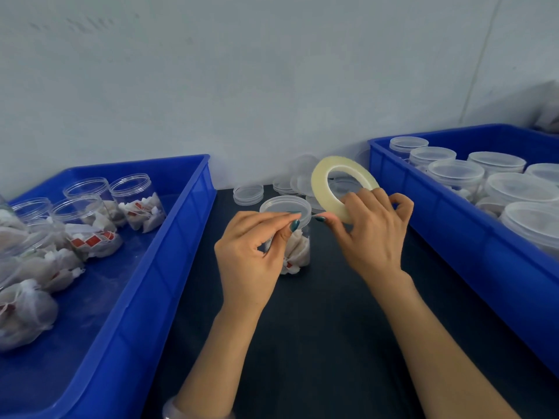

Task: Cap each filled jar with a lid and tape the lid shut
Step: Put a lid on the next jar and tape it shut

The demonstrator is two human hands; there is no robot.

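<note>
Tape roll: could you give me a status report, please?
Right hand holds tape roll; left hand pinches its loose end. Jar lidded, not yet taped. Nothing blocking.

A jar [298, 249] stands on the table [317, 328] between two bins, with loose lids [248, 193] behind it by the wall. The left bin [169, 267] holds open filled jars [136, 204]; the right bin [438, 225] holds capped jars [456, 173]. The tape roll [320, 189] sits in the right hand [372, 234], just above and right of the jar.

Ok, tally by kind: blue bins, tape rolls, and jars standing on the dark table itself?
Bins: 2
Tape roll: 1
Jar on table: 1
Total: 4
</note>
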